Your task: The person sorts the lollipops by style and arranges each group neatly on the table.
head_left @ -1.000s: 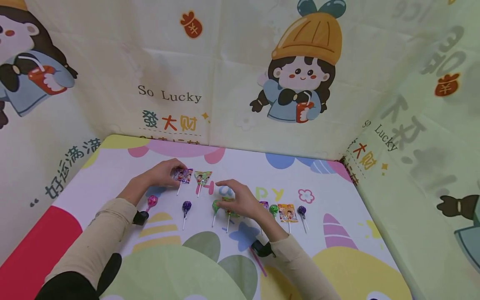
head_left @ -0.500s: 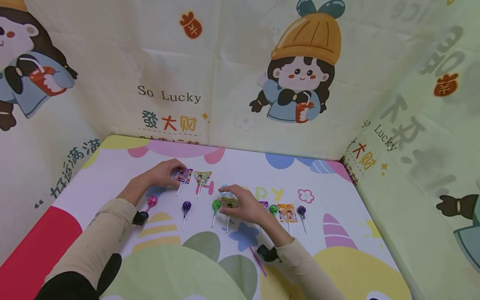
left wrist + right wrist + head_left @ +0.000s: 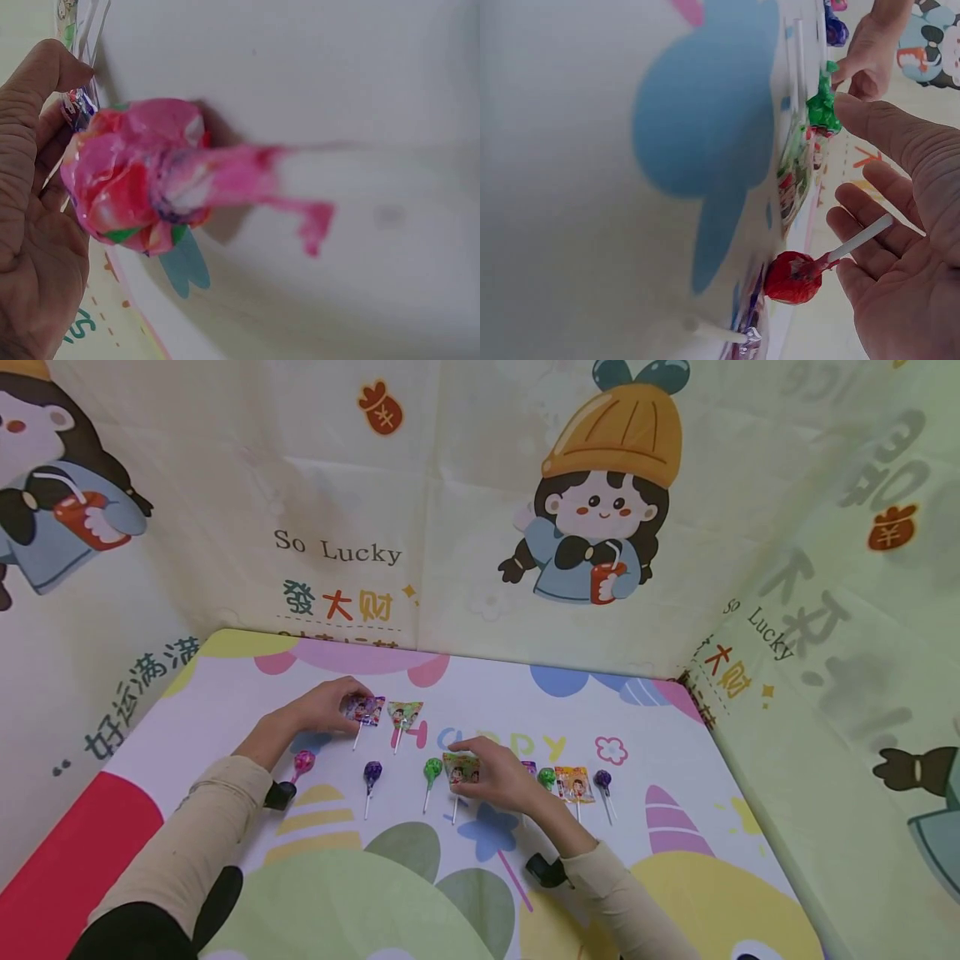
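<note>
The left hand (image 3: 330, 706) pinches the edge of a flat purple-wrapped lollipop (image 3: 367, 711) at the back left; in the left wrist view its thumb and fingers meet at the wrapper (image 3: 77, 109). Beside that lollipop lies a flat green-wrapped one (image 3: 405, 716). The right hand (image 3: 502, 777) hovers at another flat green-wrapped lollipop (image 3: 461, 768), thumb and fingers spread either side of it. Seen from the right wrist, the hand (image 3: 904, 225) is unclosed, with a red ball lollipop (image 3: 793, 277) near its fingers; the head view hides this one.
A pink lollipop (image 3: 303, 762) lies by the left wrist, then a purple one (image 3: 372, 773) and a green one (image 3: 432, 770). Right of the right hand are another green one (image 3: 547, 777), an orange-wrapped one (image 3: 574, 786) and a dark purple one (image 3: 603, 782). Patterned cloth walls surround the table.
The right hand has moved right and slightly nearer the person, uncovering the green ball lollipop, and its thumb and fingers are a little closer together. The left hand has stayed in place.
</note>
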Action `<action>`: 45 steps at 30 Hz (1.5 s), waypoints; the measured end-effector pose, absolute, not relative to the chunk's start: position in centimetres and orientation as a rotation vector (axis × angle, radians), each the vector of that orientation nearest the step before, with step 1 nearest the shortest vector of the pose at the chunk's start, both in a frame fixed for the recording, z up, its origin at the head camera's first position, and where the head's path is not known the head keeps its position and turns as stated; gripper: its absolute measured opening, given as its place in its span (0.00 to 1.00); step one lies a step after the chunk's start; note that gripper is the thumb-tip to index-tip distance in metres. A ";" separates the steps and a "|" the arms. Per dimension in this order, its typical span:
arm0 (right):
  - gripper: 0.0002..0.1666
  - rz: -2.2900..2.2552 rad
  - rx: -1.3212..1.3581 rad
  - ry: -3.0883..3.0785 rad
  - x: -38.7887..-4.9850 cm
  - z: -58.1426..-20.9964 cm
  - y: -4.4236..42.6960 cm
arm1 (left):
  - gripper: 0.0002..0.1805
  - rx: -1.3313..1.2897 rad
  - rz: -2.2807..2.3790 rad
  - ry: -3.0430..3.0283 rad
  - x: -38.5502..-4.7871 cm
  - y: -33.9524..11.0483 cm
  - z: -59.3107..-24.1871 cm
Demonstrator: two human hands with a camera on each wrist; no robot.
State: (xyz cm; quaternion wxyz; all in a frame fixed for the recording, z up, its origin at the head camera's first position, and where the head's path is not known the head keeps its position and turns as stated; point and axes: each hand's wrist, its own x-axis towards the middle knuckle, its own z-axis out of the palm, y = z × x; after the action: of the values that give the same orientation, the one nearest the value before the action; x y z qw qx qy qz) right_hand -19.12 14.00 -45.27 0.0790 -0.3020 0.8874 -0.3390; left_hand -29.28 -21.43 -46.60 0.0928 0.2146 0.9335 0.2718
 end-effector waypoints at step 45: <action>0.29 -0.669 -0.909 2.692 -19.6 -45.4 13.9 | 0.33 0.616 0.818 2.764 -29.0 -21.3 -46.8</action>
State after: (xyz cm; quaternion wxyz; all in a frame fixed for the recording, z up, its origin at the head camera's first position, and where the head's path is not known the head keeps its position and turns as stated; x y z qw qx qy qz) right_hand -19.61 13.94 -45.38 0.1109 -0.3096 0.9165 -0.2278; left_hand -28.95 -21.31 -46.78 0.0967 0.2081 0.9333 0.2763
